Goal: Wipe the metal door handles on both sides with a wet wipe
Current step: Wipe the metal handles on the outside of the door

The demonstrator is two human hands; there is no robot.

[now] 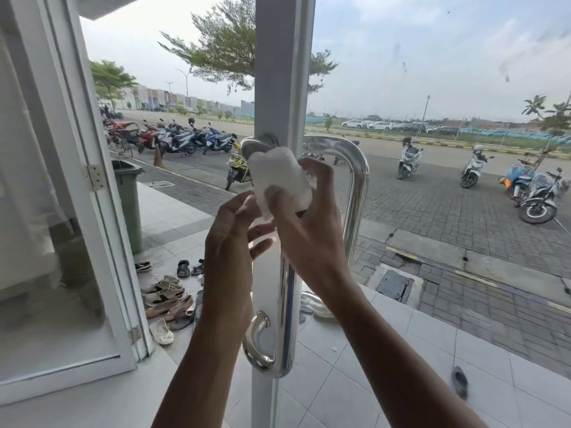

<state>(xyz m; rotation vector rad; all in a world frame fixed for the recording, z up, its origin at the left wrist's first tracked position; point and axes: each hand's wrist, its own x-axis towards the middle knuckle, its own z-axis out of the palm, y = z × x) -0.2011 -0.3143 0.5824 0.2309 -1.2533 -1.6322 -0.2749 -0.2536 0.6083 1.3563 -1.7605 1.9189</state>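
At the far left a white-framed glass door leaf point(92, 211) stands swung open, and past it a green bin point(128, 199) sits on the tiled porch floor with a scatter of shoes point(167, 296) near the floor's left edge. Next comes the left hand point(230, 239), raised before the white door frame point(279, 72); its fingers point(262, 244) are loosely spread and half open, and its thumb and forefinger seem to touch the lower edge of the wet wipe point(279, 182), though a firm pinch cannot be told. The wipe, a crumpled white wad, is held up just below the top bend of the near handle point(285, 319), whose long axis runs straight up and down along the frame. The right hand point(312, 230) grips the wipe from the right, fingers curled round it, and it is the nearer hand to the bar. The near handle lies directly behind and below the wad, so the coming move likely calls for closing the wipe round the tube and stroking downward. Further right, behind the glass, the outer handle point(355, 193) mirrors it, and parked motorbikes point(534, 193) stand on the paving
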